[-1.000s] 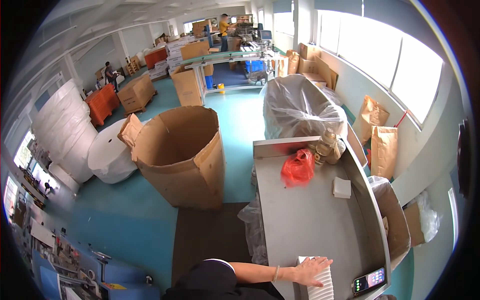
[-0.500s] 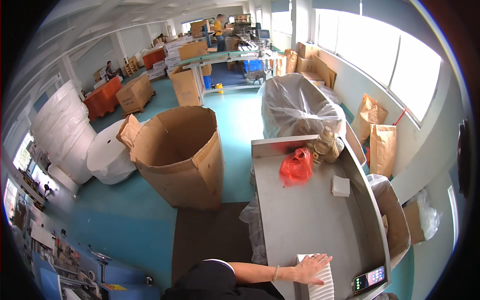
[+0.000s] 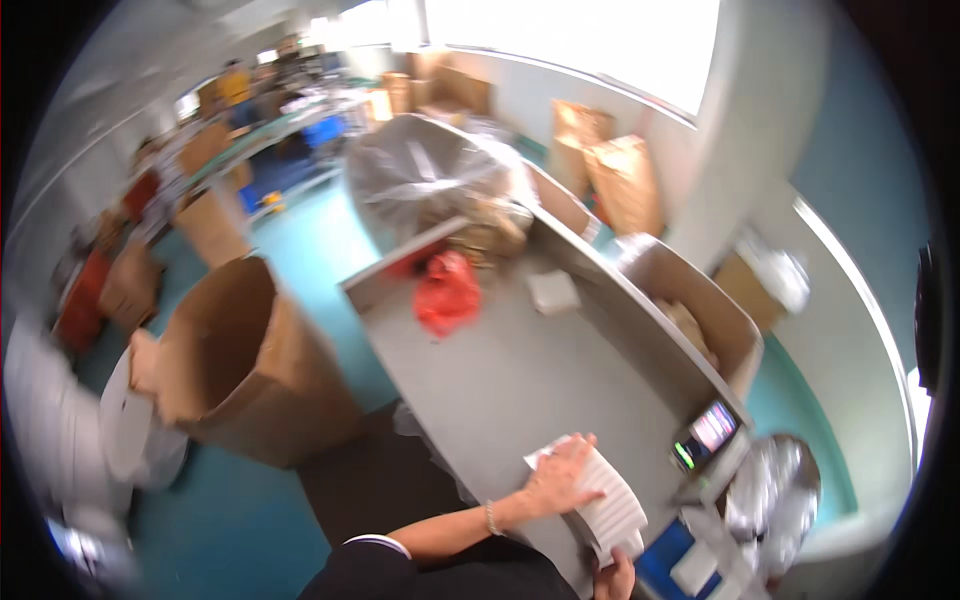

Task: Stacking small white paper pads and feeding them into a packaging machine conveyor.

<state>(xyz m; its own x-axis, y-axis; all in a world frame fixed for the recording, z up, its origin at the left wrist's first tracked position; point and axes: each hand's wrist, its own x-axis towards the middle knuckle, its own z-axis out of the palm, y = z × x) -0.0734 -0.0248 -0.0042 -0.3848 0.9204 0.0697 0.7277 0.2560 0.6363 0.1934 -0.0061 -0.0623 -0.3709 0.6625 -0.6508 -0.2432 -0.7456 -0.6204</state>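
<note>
A row of white folded paper pieces [image 3: 612,500], packed side by side, lies on the near part of the grey metal table [image 3: 480,400]. My left hand [image 3: 556,480], with a bracelet at its wrist, rests across the far end of the row, fingers stretched out over its top. At the near end my right hand [image 3: 615,577] grips the row with bent fingers; its arm is out of view. Farther up the table are a crumpled red plastic bag [image 3: 447,294] and a small white paper stack [image 3: 553,292].
A lit phone [image 3: 705,435] lies by the table's right edge. Large open cartons stand left [image 3: 255,370] and right [image 3: 715,315]. Beyond the table is a bin lined with clear plastic [image 3: 425,175]. A person in yellow [image 3: 235,85] stands far off.
The view has swung to the right and blurred. My right hand has come into view at the near end of the paper row. My left hand remains on the row.
</note>
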